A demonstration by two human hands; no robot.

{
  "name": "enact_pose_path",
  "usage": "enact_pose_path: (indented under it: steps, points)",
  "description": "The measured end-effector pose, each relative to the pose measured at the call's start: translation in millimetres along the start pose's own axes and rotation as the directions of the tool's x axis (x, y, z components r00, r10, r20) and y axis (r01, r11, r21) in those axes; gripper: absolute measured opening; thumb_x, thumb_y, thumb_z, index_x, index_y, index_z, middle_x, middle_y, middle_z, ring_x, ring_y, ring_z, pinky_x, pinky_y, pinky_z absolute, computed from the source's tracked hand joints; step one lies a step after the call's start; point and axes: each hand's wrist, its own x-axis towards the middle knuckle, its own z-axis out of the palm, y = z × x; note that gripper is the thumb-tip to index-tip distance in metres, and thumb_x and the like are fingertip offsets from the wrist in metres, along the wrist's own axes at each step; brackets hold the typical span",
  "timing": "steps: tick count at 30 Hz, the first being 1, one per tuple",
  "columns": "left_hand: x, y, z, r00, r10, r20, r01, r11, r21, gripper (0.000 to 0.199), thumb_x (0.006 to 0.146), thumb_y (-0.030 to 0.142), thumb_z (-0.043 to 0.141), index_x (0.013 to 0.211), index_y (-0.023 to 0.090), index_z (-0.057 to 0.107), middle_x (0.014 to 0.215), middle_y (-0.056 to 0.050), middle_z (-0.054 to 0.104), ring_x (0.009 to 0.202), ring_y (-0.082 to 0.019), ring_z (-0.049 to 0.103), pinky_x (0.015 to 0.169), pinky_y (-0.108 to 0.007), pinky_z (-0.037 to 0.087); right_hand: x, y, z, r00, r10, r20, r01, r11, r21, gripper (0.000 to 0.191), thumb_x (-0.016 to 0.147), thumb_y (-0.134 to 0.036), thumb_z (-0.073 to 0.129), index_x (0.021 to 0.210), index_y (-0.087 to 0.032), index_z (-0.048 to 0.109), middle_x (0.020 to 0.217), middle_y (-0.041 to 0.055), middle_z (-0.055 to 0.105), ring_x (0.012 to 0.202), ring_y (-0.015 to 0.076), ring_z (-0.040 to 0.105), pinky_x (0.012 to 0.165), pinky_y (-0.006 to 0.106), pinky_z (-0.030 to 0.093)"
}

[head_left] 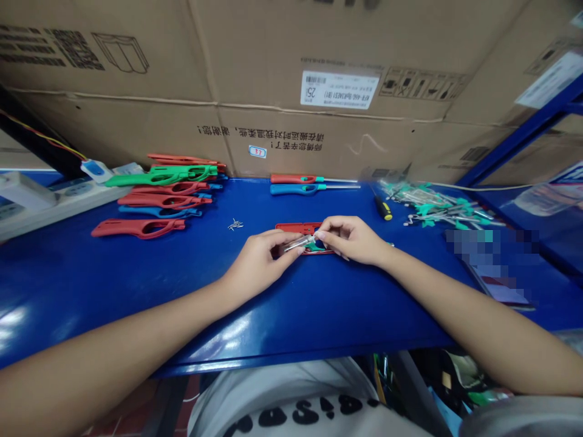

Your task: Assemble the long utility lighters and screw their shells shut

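Note:
My left hand (pixel 259 258) is closed around a small clear lighter gas tank (pixel 296 244), tilted slightly upward to the right. At its right end, the fingers of my right hand (pixel 348 238) pinch close together at a small whitish tip, partly hidden by the fingertips. Below both hands lies a red lighter casing half (pixel 291 227), with a green trigger piece (pixel 313 247) in it. My hands cover much of the casing.
Red, green and blue lighter casings (pixel 139 228) are stacked left, beside small screws (pixel 235 225) and a power strip (pixel 73 200). Two lighters with metal barrels (pixel 314 189) lie behind. A screwdriver (pixel 383 209) and green-ended lighter barrels (pixel 437 206) lie right. A cardboard box (pixel 268 73) backs the blue table (pixel 136 285).

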Motion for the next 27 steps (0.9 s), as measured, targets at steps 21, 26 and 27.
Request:
enact_pose_path:
  steps: [21,26,27]
  points:
    - [-0.1,-3.3,4.2,0.999,-0.039,0.021,0.041,0.996,-0.081,0.021,0.090,0.031,0.067,0.104,0.020,0.079,0.088,-0.005,0.075,0.066,-0.013,0.058,0.060,-0.024,0.041,-3.0,-3.5,6.7,0.998,-0.038,-0.040,0.040,0.999,0.033,0.032,0.086,-0.047,0.066,0.078,-0.017,0.059,0.054,-0.0054,0.053,0.045,0.0070,0.042,0.045,0.022,0.032]
    - [0.3,-4.7,3.0,1.000,-0.017,0.012,0.018,0.999,-0.046,0.020,0.090,0.030,0.068,0.104,0.021,0.079,0.086,-0.004,0.074,0.067,-0.013,0.057,0.061,-0.025,0.041,-2.0,-2.4,7.3,0.998,-0.045,-0.041,0.046,0.999,0.022,0.033,0.086,-0.048,0.066,0.080,-0.016,0.060,0.055,-0.0057,0.053,0.044,0.0065,0.042,0.044,0.021,0.032]
    - [0.6,-4.8,3.0,1.000,-0.012,0.009,0.012,0.999,-0.050,0.020,0.090,0.030,0.068,0.104,0.021,0.079,0.084,-0.003,0.073,0.065,-0.012,0.056,0.060,-0.024,0.041,-1.6,-2.1,6.7,0.998,-0.045,-0.037,0.046,0.999,0.021,0.033,0.086,-0.048,0.066,0.080,-0.016,0.060,0.055,-0.0056,0.053,0.044,0.0063,0.042,0.044,0.021,0.032]
